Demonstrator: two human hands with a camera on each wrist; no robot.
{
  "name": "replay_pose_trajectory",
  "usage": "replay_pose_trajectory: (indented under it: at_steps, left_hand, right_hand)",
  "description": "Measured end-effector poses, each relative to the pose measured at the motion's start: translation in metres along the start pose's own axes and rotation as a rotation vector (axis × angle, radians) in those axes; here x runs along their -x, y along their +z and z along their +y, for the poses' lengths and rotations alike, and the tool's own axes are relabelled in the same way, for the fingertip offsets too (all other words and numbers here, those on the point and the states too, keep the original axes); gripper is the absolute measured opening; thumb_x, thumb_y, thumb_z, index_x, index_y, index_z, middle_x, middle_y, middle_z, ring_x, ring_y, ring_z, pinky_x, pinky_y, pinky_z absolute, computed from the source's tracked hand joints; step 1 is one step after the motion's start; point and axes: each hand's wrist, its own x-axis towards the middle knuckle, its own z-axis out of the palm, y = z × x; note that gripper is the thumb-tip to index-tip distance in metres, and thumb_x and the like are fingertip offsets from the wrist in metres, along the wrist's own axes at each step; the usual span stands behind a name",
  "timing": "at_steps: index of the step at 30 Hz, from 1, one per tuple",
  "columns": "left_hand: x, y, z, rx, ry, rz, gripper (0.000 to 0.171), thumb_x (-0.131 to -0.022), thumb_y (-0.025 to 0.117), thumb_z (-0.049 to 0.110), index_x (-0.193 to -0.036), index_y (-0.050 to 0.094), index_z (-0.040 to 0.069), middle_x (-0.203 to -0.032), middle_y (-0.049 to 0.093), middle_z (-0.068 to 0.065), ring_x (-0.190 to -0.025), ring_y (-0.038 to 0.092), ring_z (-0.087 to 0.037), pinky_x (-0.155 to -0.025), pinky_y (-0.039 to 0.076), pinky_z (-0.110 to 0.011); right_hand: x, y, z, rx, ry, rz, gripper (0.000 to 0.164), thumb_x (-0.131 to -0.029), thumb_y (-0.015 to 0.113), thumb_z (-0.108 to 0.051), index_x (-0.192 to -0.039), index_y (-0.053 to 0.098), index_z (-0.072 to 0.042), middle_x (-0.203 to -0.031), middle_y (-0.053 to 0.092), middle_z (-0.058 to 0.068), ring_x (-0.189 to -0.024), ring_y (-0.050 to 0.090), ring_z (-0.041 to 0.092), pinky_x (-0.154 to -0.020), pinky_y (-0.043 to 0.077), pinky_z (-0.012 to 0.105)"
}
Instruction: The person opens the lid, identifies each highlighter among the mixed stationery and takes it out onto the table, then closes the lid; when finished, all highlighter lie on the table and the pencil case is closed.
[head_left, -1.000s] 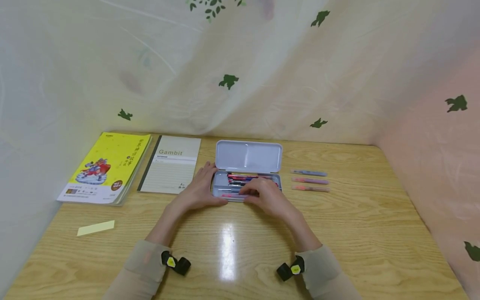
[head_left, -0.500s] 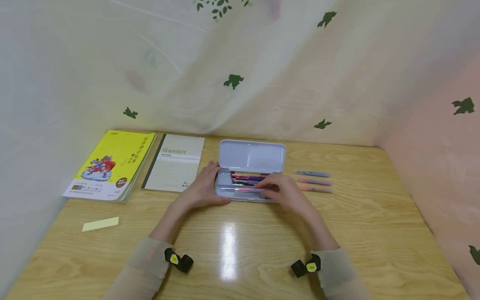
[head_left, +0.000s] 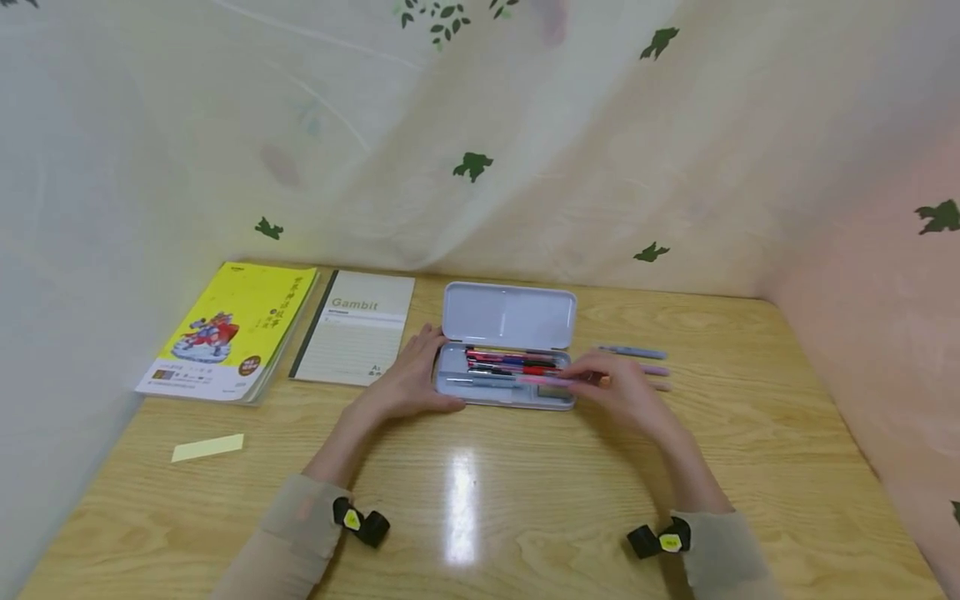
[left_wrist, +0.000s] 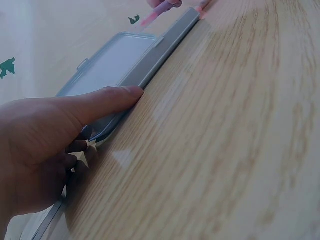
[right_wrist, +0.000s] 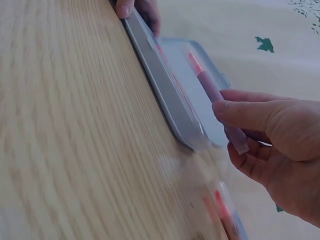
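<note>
An open pale pencil case (head_left: pixel 453 363) lies on the table, its lid (head_left: pixel 480 315) tipped back. Inside are several pens (head_left: pixel 512 357), plus a bluish one (head_left: pixel 480 382) nearer the front. My left hand (head_left: pixel 408 375) holds the case's left end, thumb against the front wall and fingers around the far side. Between thumb and fingertips, my right hand (head_left: pixel 626 392) pinches a purple highlighter (right_wrist: pixel 211 89) with a pink tip under a clear cap. In the right wrist view the highlighter is raised above the case. In the head view it overlaps the right end of the case.
Blue (head_left: pixel 637 352), purple (head_left: pixel 658 370) and orange-brown (head_left: pixel 660 386) highlighters lie right of the case, partly behind my right hand. To the left are a Gambit notebook (head_left: pixel 352 329), a yellow book (head_left: pixel 225 329) and a pale yellow paper strip (head_left: pixel 207 447). A patterned curtain (head_left: pixel 375 167) borders the table.
My right hand has lifted the purple highlighter from the front of the pencil case and carried it right, toward the other highlighters. My left hand has stayed at the case.
</note>
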Motion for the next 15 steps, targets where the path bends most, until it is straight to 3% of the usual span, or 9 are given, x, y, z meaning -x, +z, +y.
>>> replay_pose_trajectory:
  at_steps: [7, 15]
  left_hand:
    - [0.000, -0.001, 0.000, -0.002, 0.000, 0.007, 0.107, -0.073, 0.089, 0.045, -0.154, 0.034, 0.000, -0.171, 0.021, -0.020, -0.162, 0.005, -0.039, -0.135, 0.008, -0.052]
    - [0.001, -0.001, 0.001, 0.008, -0.006, 0.004, 0.107, -0.073, 0.089, 0.046, -0.154, 0.035, 0.001, -0.171, 0.020, -0.019, -0.162, 0.005, -0.038, -0.134, 0.008, -0.052]
  right_hand:
    - [0.011, -0.013, 0.013, 0.015, 0.038, -0.007, 0.019, -0.088, 0.080, -0.008, -0.103, 0.080, -0.019, -0.098, 0.077, -0.004, -0.087, 0.064, 0.003, -0.075, 0.056, 0.019]
    - [0.027, -0.028, 0.027, 0.017, 0.053, 0.022, 0.021, -0.088, 0.077, -0.002, -0.104, 0.080, -0.015, -0.116, 0.078, 0.011, -0.099, 0.066, -0.007, -0.081, 0.058, 0.014]
